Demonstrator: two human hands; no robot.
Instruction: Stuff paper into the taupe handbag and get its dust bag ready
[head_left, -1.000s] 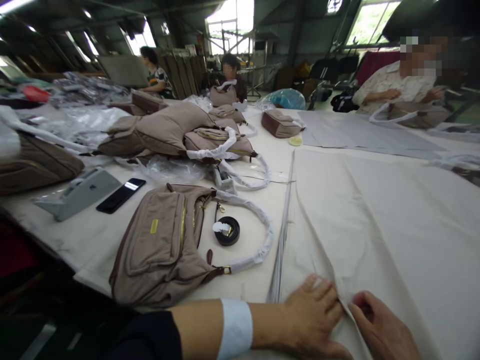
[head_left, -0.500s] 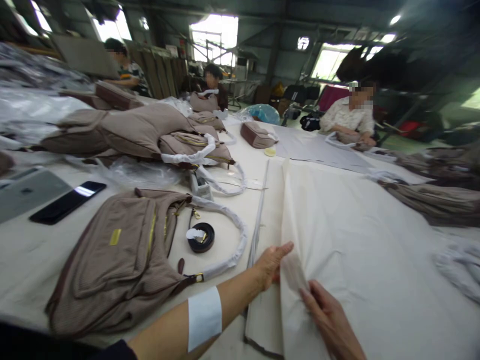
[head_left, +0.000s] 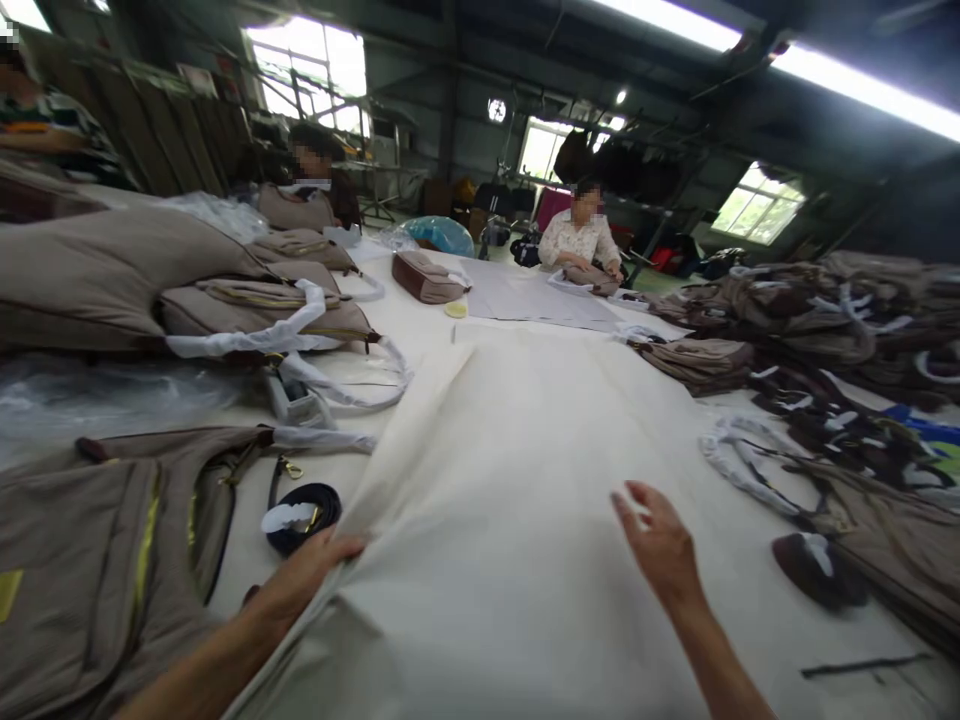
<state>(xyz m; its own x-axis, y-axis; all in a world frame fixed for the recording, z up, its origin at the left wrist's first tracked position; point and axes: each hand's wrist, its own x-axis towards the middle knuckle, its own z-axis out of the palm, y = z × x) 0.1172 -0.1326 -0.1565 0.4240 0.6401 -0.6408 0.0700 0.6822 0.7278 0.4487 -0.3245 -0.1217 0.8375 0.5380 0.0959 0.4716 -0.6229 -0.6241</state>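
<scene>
A large white sheet (head_left: 517, 480) lies over the middle of the table, its left edge lifted in a fold. My left hand (head_left: 319, 565) is closed on that edge, thumb on top, beside a coiled dark strap (head_left: 304, 515) with white wrapping. Above the right part of the sheet is my right hand (head_left: 660, 540), fingers apart and nothing in them; whether it touches the sheet is unclear. A taupe bag (head_left: 82, 560) with yellow zips lies at the left, partly behind my left forearm.
More taupe bags (head_left: 112, 270) are piled at the far left. Bags (head_left: 697, 360) and dark coiled straps (head_left: 817, 575) lie on the right. A small bag (head_left: 427, 278) stands farther back. A person (head_left: 581, 240) sits across the table, with others at the far left.
The view has swung right. My left hand has drawn the sheet's edge leftward, toward the coiled strap. My right hand has come away from the edge and opened, over the right part of the sheet.
</scene>
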